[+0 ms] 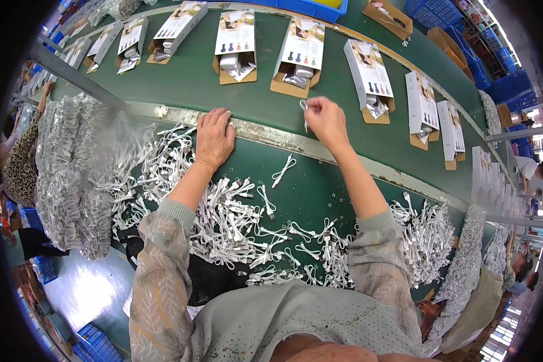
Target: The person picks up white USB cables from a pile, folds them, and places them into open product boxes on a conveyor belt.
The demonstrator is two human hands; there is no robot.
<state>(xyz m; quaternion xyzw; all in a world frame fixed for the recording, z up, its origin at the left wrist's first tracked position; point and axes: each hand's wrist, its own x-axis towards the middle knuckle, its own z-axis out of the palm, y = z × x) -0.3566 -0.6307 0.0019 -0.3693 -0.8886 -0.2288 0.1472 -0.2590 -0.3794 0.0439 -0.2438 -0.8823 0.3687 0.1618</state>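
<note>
Grey shirt cloth (271, 320) lies nearest, before a broad green surface (187, 78). White cables (223, 223) heap close to the body, presumably for short reaches. Beyond them, a worn pale rail (277, 136) forms the edge. White boxes (303, 45) lie with open flaps toward the person, apparently for access; a gap between two leaves sideways room. The left hand (216, 137) rests on the rail, fingers extended, gripping nothing visible. Just past it, the right hand (327, 123) pinches a small bundled cable (303, 105).

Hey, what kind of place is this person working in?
Probably a factory packing line: open-ended white cartons lie in a row along what looks like a green conveyor belt, and white USB cables are heaped beside it.
</note>
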